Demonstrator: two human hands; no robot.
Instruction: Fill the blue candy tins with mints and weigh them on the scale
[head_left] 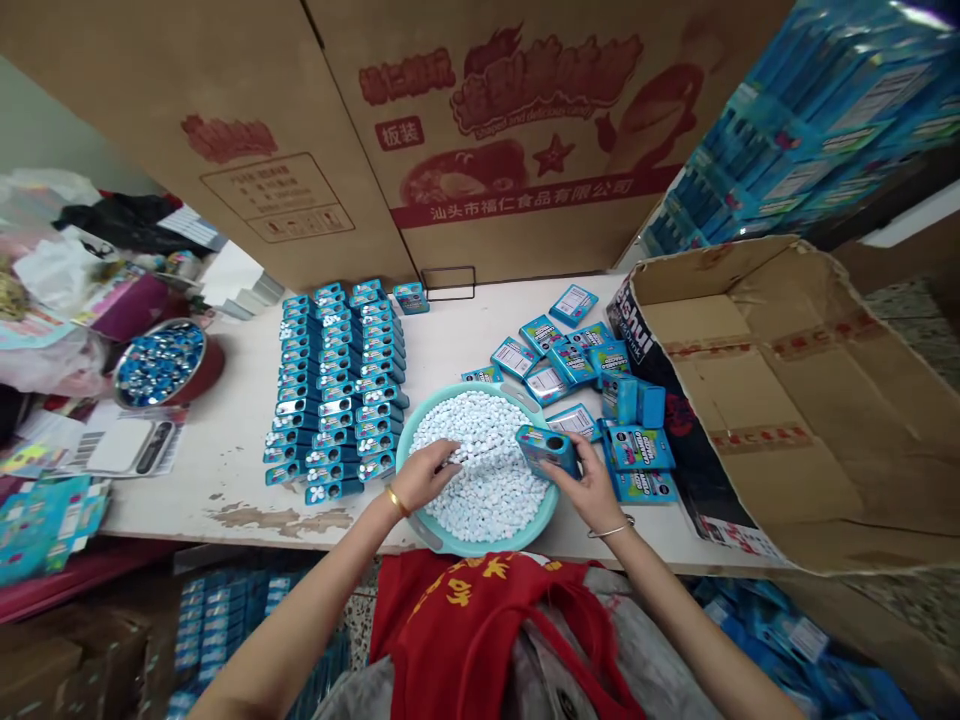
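Observation:
A turquoise basin (553,500) stands at the table's front edge, filled with small white candies (487,510). My left hand (429,476) is over its left side, fingers curled together at the candies' surface and closed on some of them; how many is hidden. Above the basin's right side, my right hand (589,487) grips a small blue box (546,450) between thumb and fingers. The box is tilted, with a dark round hole in the narrow side that faces up. Nearest to that hand, several blue boxes (639,447) lie in a loose pile.
Left of the basin, similar boxes stand in rows (341,400). An open cardboard carton (735,390) sits at right. Large brown cartons (517,240) form a wall behind. A red bowl (214,370) of shiny blue pieces and a white scale (129,447) are at far left.

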